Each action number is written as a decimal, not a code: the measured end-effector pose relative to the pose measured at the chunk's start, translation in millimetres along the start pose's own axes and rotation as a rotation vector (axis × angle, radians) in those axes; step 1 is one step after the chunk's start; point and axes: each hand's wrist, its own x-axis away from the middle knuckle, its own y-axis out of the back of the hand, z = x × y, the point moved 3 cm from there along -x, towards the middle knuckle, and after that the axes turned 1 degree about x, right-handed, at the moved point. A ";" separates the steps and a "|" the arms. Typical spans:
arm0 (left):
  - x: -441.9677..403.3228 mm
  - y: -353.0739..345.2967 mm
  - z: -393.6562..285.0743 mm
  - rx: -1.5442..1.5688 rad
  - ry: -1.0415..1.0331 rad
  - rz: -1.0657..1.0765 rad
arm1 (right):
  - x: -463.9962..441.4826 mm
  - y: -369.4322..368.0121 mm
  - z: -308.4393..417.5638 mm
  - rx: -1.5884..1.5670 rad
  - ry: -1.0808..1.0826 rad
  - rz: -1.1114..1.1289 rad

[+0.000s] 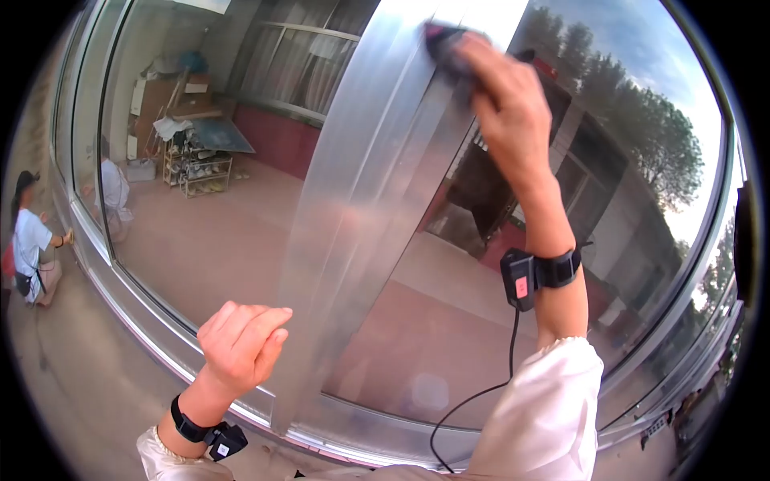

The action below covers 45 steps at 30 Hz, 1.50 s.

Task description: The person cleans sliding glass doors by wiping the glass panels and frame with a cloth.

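Observation:
High on the metal window frame (353,200), my right hand (513,112) grips a dark cloth (447,48) and presses it to the silvery surface. Motion blurs the cloth and fingertips; a reddish patch shows on its edge. My left hand (241,341) is raised at the lower left, its fingers curled in with nothing visible in them. It is in front of the left glass pane (241,216), near the frame's lower part; whether it touches cannot be told. A black strapped device sits on each wrist, and a cable runs down from the right one (520,278).
Another person (32,248) in a light shirt and dark cap crouches at the far left, a hand near the frame. Behind the glass stand a shoe rack (200,172) and piled boxes. Trees and sky show on the right pane (642,144). A metal sill (337,449) runs along the bottom.

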 end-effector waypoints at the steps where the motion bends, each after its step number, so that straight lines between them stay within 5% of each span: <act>1: 3.7 5.9 2.1 -0.040 0.016 0.011 | 10.2 -0.9 11.6 0.007 0.010 0.080; 3: 18.3 17.5 6.1 -0.070 0.032 0.016 | 54.9 1.1 46.9 -0.115 0.269 0.243; 7: 83.1 59.2 27.7 -0.260 0.230 0.161 | 168.0 35.6 119.8 -0.571 0.236 0.668; 9: 117.0 72.4 40.6 -0.271 0.331 0.202 | 154.1 47.9 88.4 -0.385 0.342 0.582; 13: 114.8 58.5 49.8 -0.275 0.314 0.303 | 55.3 42.0 -62.6 0.187 0.042 -0.032; 16: 91.3 33.4 35.1 -0.182 0.305 0.374 | 41.7 38.1 -75.3 0.166 -0.243 0.153; 18: 95.1 29.1 26.4 -0.183 0.285 0.398 | 85.3 17.0 -23.0 0.036 0.001 0.087; 23: 126.0 30.2 25.6 -0.175 0.333 0.412 | 301.1 11.7 179.5 -0.299 0.182 0.753; 26: 153.3 36.6 34.1 -0.221 0.364 0.477 | 351.1 41.1 208.4 -0.482 0.240 0.780; 29: 159.3 43.2 37.5 -0.217 0.393 0.462 | 274.3 56.0 135.2 -0.267 0.156 0.929; 35: 126.7 24.9 34.5 -0.180 0.406 0.472 | 81.8 112.3 -117.8 0.518 0.001 0.020; 38: 119.1 2.2 23.9 -0.095 0.374 0.418 | 65.1 109.7 -158.4 0.426 -0.172 0.023; 41: 113.9 -3.6 27.4 -0.123 0.369 0.424 | 134.9 89.7 -57.3 0.241 -0.124 0.169; 45: 75.8 15.7 56.7 -0.259 0.217 0.331 | 303.0 70.2 124.4 -0.313 0.133 0.807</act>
